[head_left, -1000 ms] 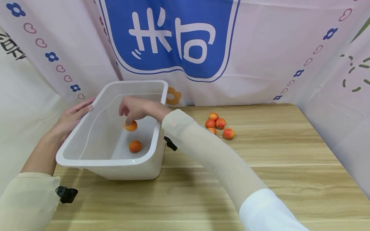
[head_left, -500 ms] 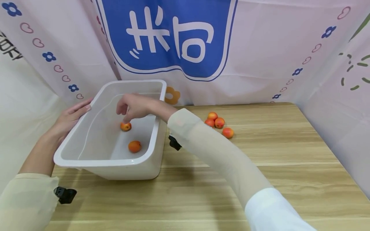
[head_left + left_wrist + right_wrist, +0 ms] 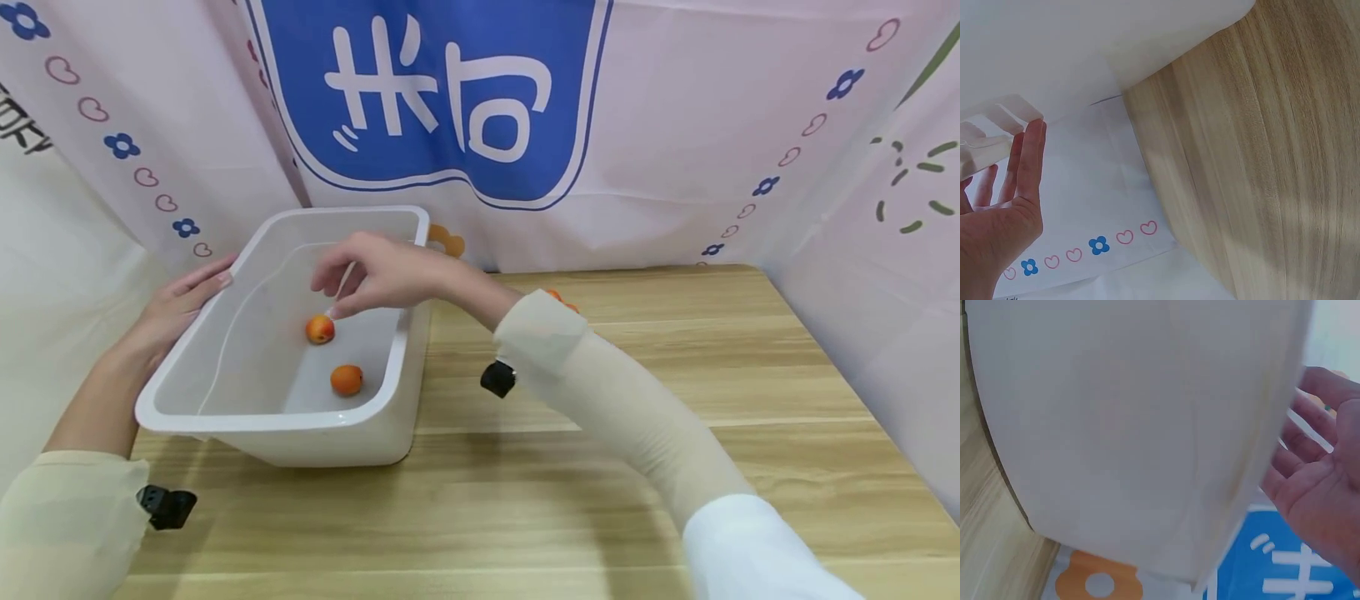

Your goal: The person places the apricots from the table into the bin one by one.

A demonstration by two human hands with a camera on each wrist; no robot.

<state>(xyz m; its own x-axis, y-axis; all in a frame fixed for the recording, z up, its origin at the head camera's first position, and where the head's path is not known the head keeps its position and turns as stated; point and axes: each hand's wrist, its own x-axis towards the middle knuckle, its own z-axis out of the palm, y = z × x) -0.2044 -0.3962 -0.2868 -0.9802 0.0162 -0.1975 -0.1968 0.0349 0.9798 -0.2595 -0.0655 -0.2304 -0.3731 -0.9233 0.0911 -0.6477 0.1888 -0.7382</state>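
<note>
A white plastic tub (image 3: 273, 423) stands at the left of the table. My left hand (image 3: 176, 312) holds its left rim, and in the left wrist view the fingers (image 3: 1030, 162) reach up against the outer wall below the rim. Two orange-red fruits that look like apricots lie on the tub floor: a farther, redder apricot (image 3: 320, 329) and a nearer orange apricot (image 3: 347, 380). Above the farther one is my right hand (image 3: 382, 271), fingers loosely bent and apart with nothing between them. In the right wrist view the tub's outer wall (image 3: 1116, 437) partly covers that hand's fingertips.
More apricots (image 3: 553, 295) lie on the wooden table (image 3: 750, 400) right of the tub, mostly hidden behind the right forearm. A printed white cloth (image 3: 675, 125) hangs behind the table, and cloth also lines both sides.
The right hand has let go of the farther apricot, which now rests on the tub floor. Its fingers have spread, and the hand and forearm have moved right. The left hand keeps its place.
</note>
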